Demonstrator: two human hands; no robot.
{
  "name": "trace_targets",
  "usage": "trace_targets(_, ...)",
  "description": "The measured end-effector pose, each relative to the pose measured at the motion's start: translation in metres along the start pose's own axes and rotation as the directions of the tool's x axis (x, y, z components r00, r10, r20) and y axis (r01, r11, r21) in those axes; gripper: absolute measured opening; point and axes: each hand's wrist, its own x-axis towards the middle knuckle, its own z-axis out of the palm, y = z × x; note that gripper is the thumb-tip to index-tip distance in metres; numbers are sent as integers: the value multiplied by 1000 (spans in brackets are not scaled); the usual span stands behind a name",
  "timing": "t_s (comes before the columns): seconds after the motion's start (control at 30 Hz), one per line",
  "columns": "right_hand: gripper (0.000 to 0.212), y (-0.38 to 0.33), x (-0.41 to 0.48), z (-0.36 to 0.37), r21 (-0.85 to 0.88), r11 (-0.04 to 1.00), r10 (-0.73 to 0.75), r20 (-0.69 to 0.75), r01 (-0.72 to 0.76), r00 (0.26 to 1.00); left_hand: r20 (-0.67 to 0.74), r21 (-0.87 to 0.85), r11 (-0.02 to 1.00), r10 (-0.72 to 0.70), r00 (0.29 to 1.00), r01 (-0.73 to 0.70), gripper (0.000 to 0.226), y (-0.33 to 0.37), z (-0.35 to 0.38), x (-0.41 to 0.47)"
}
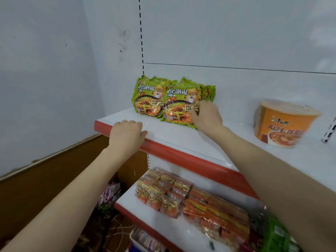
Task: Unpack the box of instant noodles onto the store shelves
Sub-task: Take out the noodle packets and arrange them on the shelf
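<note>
1. Noodle packs [169, 102]: green multi-packs standing upright in the rear left corner of the upper shelf [181, 135], backed against the white back panel [236, 84]. Two face forward side by side, and more edges show behind them.
2. Step in hand, as I read it: seating or squaring the front-right pack [179, 108]. It looks like placement rather than pickup.
3. Right hand [207, 115]: on that pack's lower right corner, fingers curled around the edge and gripping the wrapper.
4. Left hand [125, 132]: resting on the shelf's red front lip [172, 153], fingers loosely bent and holding nothing. Probably bracing.
5. Pack appearance: glossy soft film, crimped top seams, printed bowl photo and cartoon mascot. The front-right one overlaps its left neighbour slightly and leans a bit forward at the bottom.
6. Next move calls for letting go without tipping the pack, then going back to the box for more. The box isn't in view.
7. Room to fill: bare shelf runs right of the stack up to an orange cup-noodle tub [280, 124], well apart.
8. Risk: film is slippery, so upright packs may slide forward.
9. Lower shelf [131, 199] already holds orange wrapped packs [181, 197].
</note>
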Motion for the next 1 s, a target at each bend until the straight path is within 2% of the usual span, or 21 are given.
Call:
trace_targets(0.07, 30, -11, -16, -2, 43, 994, -105, 15, 105, 994, -55, -63, 998, 23, 998, -26, 31, 7, -13, -37)
trace_targets(0.13, 31, -27, -35, 1, 94, 973, -216, 23, 213, 976, -33, -73, 996, 41, 999, -43, 27, 11, -21, -74)
trace_targets(0.23, 33, -53, -75, 12, 185, 923, -355, 74, 337, 932, 15, -40, 999, -6, 1000, 6, 32, 13, -29, -132)
trace_targets(0.37, 32, -80, -133, 36, 283, 870, -456, 151, 403, 877, 80, -52, 987, -148, 986, 153, 30, 10, -32, -203)
trace_targets(0.5, 33, -99, -190, 68, 352, 837, -516, 260, 418, 816, 150, -79, 969, -223, 963, 236, 30, -1, -27, -267)
trace_targets(0.63, 29, -115, -241, 109, 392, 821, -550, 350, 415, 758, 356, -26, 943, -301, 884, 332, 30, -10, -4, -329)
trace_targets(0.73, 25, -129, -277, 148, 407, 829, -544, 429, 384, 721, 423, -32, 924, -333, 843, 381, 24, -28, 23, -378)
trace_targets(0.8, 26, -139, -301, 174, 392, 851, -515, 494, 349, 700, 483, -24, 925, -321, 815, 379, 25, -41, 40, -407)
trace_targets(1.0, 28, -140, -368, 257, 288, 940, -331, 648, 181, 686, 729, -37, 941, -204, 653, 336, 30, -78, 104, -479)
